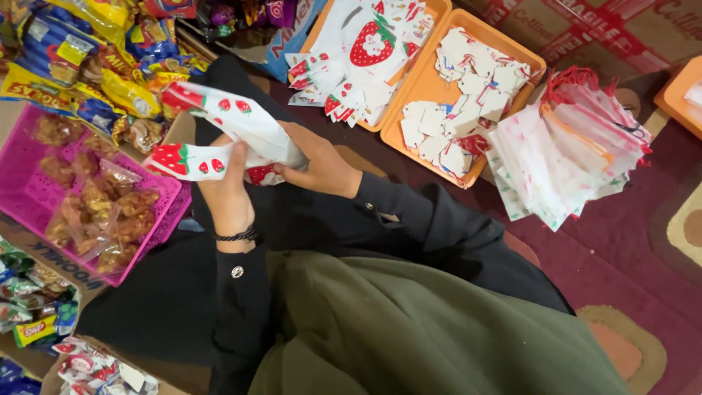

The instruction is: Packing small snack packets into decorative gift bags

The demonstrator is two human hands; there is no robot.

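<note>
A white drawstring bag printed with red strawberries [219,121] is held in both my hands above my lap. My left hand [230,192] grips its lower part from below, thumb pressed on the cloth. My right hand [322,164] closes on the bag's right side. Both arms wear black sleeves, and a dark bracelet sits on the left wrist.
A pink basket [22,194] of wrapped snacks lies at the left, with colourful snack packets [110,66] behind it. Two orange trays [439,88] hold strawberry bags and white tags. A stack of white drawstring bags [570,153] lies at the right on a maroon rug.
</note>
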